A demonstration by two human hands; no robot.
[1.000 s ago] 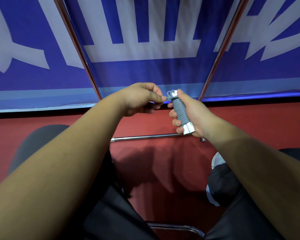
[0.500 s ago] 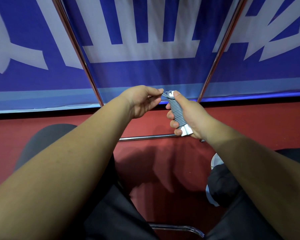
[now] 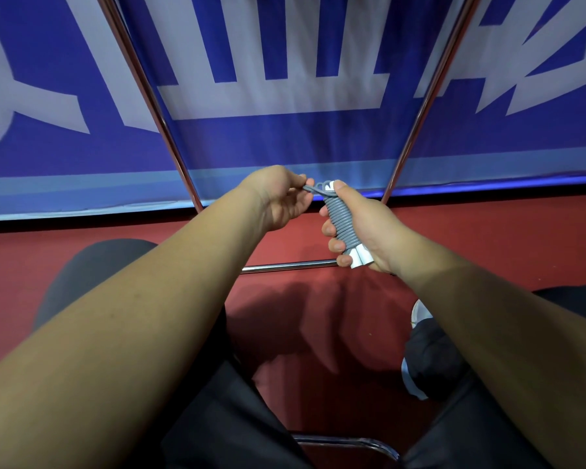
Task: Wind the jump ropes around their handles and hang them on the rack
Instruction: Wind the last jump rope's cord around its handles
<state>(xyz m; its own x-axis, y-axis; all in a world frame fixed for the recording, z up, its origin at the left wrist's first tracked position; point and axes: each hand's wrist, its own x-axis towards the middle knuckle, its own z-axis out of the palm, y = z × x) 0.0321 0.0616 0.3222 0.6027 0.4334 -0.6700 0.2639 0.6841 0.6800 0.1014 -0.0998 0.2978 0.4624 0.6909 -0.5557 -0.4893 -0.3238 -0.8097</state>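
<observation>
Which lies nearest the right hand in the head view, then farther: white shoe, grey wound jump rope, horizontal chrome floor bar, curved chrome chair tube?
1. Grey wound jump rope: in the grip of the right hand.
2. Horizontal chrome floor bar: just below.
3. White shoe: lower right.
4. Curved chrome chair tube: bottom edge.

Red floor (image 3: 122,238); 1 chrome bar (image 3: 285,266) lies across it.

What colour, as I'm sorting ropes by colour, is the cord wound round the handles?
The wound jump-rope cord is grey, its plastic handle ends white; head view.
</observation>
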